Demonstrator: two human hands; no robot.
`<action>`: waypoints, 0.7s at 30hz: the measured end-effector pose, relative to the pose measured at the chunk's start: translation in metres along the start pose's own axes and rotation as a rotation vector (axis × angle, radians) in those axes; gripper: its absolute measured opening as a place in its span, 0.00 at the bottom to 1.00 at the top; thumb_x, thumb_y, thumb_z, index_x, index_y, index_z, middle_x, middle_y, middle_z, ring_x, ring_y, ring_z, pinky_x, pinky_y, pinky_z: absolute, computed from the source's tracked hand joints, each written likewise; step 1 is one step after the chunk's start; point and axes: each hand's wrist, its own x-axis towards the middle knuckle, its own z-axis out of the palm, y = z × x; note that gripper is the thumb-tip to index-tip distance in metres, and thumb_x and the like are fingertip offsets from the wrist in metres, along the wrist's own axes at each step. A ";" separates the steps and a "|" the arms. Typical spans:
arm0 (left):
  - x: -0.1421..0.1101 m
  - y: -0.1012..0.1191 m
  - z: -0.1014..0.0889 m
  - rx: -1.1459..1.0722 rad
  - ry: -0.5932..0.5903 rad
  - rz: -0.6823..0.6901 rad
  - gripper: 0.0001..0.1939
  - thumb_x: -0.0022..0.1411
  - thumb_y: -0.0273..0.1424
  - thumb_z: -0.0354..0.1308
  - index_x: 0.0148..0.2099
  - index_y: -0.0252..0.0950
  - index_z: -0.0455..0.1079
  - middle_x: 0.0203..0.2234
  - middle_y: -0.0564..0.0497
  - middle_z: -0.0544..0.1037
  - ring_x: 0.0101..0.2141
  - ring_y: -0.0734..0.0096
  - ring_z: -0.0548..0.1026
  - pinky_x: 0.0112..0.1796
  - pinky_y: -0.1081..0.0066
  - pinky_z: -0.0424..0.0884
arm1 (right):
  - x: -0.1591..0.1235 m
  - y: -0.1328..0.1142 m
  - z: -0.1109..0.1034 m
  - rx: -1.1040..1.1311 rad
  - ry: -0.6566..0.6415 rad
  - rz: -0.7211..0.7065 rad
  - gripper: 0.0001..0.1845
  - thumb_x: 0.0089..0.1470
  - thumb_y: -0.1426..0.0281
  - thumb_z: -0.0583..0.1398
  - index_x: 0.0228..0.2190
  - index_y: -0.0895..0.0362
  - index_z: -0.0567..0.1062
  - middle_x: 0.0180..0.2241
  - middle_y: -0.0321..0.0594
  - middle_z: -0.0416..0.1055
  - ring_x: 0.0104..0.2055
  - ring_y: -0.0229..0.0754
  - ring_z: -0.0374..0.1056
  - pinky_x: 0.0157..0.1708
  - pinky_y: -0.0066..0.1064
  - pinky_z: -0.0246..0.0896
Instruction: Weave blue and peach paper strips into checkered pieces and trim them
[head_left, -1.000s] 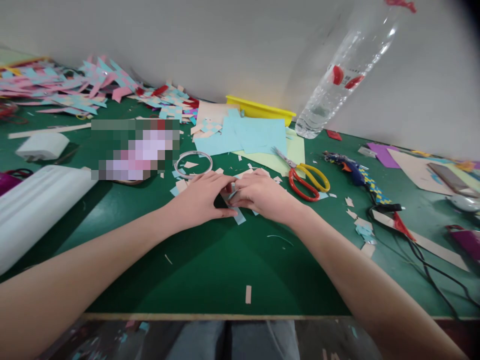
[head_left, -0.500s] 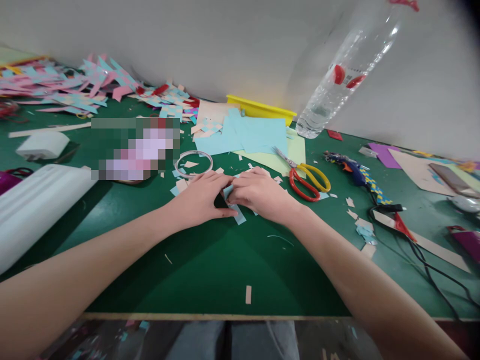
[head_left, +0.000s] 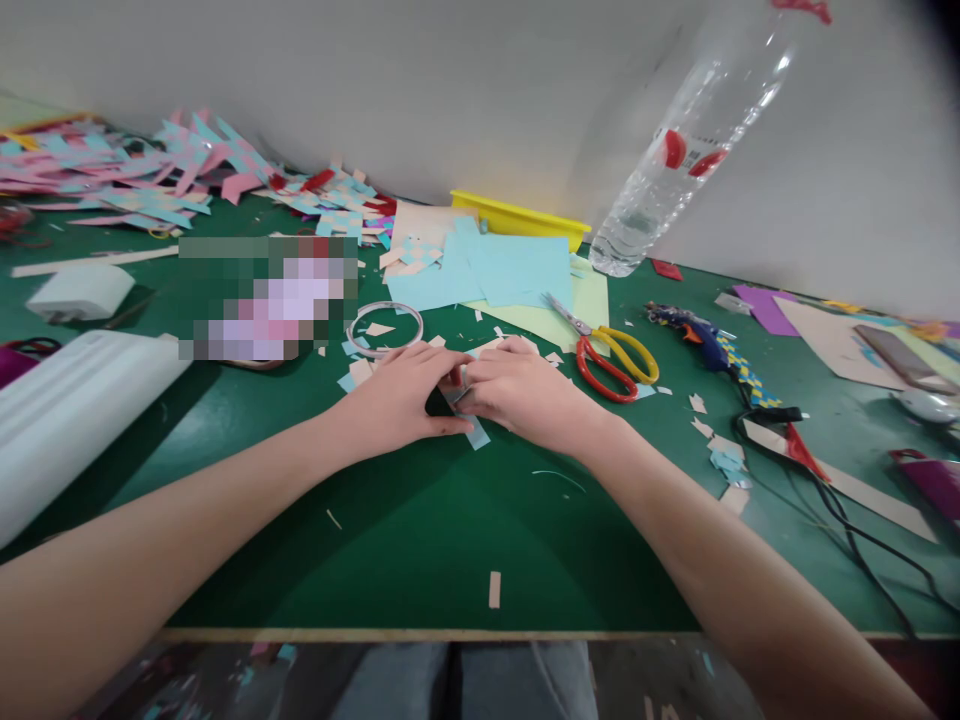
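Light blue paper strips (head_left: 477,434) lie between my two hands over the middle of the green table, one end sticking out toward me. My right hand (head_left: 529,385) has its fingers curled in a pinch on the paper. My left hand (head_left: 397,395) meets it from the other side, fingertips closed on the paper's far part and thumb stretched along the near side. The fingers hide most of the folded paper. Just beyond my left hand are a clear tape ring (head_left: 385,328) and small paper scraps (head_left: 360,372).
Scissors (head_left: 607,350) with red and yellow handles lie right of my hands. Behind are blue paper sheets (head_left: 521,270), a yellow tray (head_left: 525,218) and a leaning plastic bottle (head_left: 675,160). A white box-like object (head_left: 90,410) is left; black cables (head_left: 847,530) are right.
My right fingers have shifted slightly toward the left hand, and the blue piece of paper that stood up between the fingertips now shows less. The hands stay in the same place.
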 end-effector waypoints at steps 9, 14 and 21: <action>-0.001 -0.001 0.002 0.007 0.005 0.013 0.29 0.55 0.49 0.59 0.53 0.37 0.63 0.41 0.45 0.72 0.45 0.53 0.68 0.44 0.56 0.61 | -0.001 -0.005 0.003 -0.198 0.049 -0.076 0.15 0.62 0.75 0.52 0.30 0.57 0.77 0.34 0.41 0.73 0.39 0.42 0.62 0.40 0.37 0.42; -0.001 0.000 0.001 -0.011 0.015 0.012 0.30 0.55 0.50 0.58 0.54 0.38 0.63 0.40 0.46 0.73 0.44 0.53 0.69 0.43 0.57 0.62 | 0.000 -0.005 0.005 -0.124 0.055 -0.056 0.14 0.61 0.74 0.52 0.29 0.59 0.76 0.32 0.42 0.73 0.37 0.41 0.63 0.38 0.36 0.43; 0.000 0.001 -0.001 -0.037 0.001 0.000 0.28 0.55 0.48 0.59 0.53 0.39 0.64 0.38 0.47 0.73 0.43 0.53 0.69 0.44 0.57 0.61 | 0.001 -0.003 0.007 0.029 0.032 0.004 0.14 0.61 0.73 0.51 0.31 0.60 0.76 0.34 0.42 0.73 0.38 0.42 0.65 0.41 0.35 0.47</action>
